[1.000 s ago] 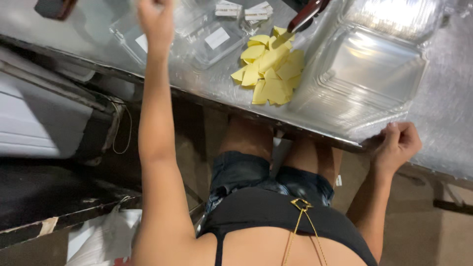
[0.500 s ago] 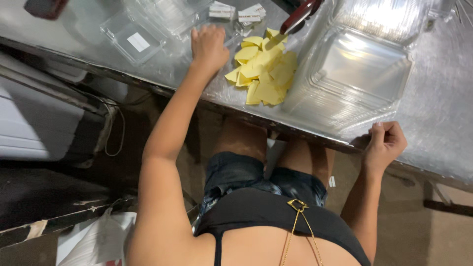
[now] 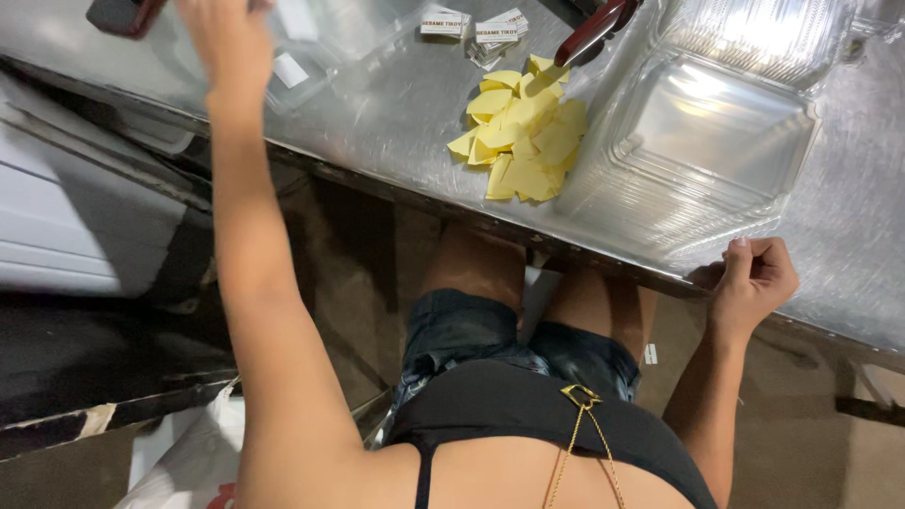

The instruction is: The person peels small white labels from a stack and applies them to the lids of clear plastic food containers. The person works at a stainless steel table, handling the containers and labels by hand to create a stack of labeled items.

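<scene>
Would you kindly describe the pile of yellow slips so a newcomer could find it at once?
Start at the long metal table and follow its near edge to the stack of clear plastic clamshell containers. Just left of that stack lies the pile of yellow slips, the only bright colour there; the small white labels behind it are pale and rectangular.

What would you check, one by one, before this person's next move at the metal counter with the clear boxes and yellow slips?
1. Left hand over the small clear containers at the far left: ok, though whether it grips one, cannot tell.
2. Right hand curled at the counter edge: ok, holding nothing visible.
3. Yellow paper slips piled near the edge but fully on the counter: ok.
4. Stack of large clear clamshell trays lying flat beside the slips: ok.
5. Red-handled tool behind the slips; its working end is out of view: cannot tell.
</scene>
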